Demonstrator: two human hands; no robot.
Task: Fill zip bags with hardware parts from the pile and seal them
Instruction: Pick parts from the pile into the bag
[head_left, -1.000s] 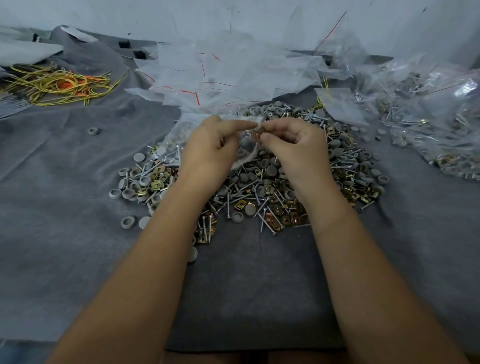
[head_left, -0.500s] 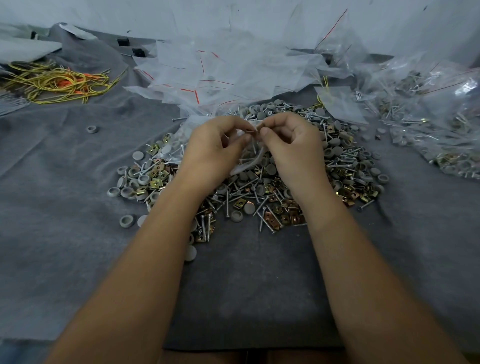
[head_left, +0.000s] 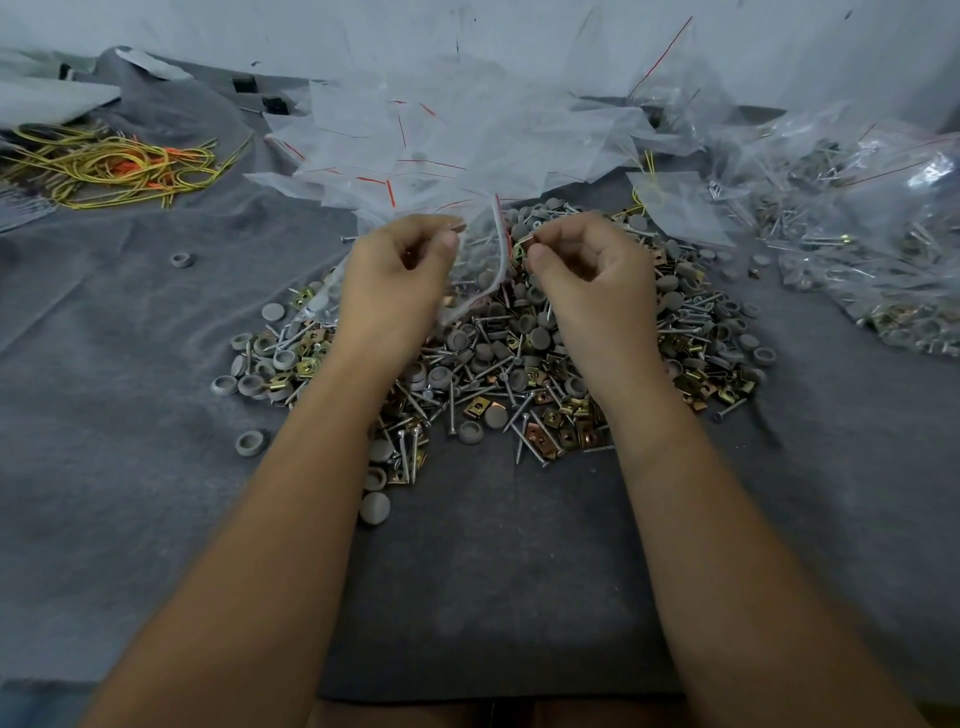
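We hold one clear bag (head_left: 475, 270) above the pile (head_left: 519, 358), left hand (head_left: 400, 275) pinching its mouth, right hand (head_left: 587, 270) pinching a small part beside it. Filled bags (head_left: 857, 234) lie far right, yet plenty of empty bags (head_left: 441, 130) remain, so much filling and sealing is left.

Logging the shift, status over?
Left hand pinches zip bag mouth; right hand pinches small part. Bag unsealed, over hardware pile. Nothing blocking.

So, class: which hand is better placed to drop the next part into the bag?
Right hand: it pinches a small part beside the clear plastic zip bag, which the left hand holds.
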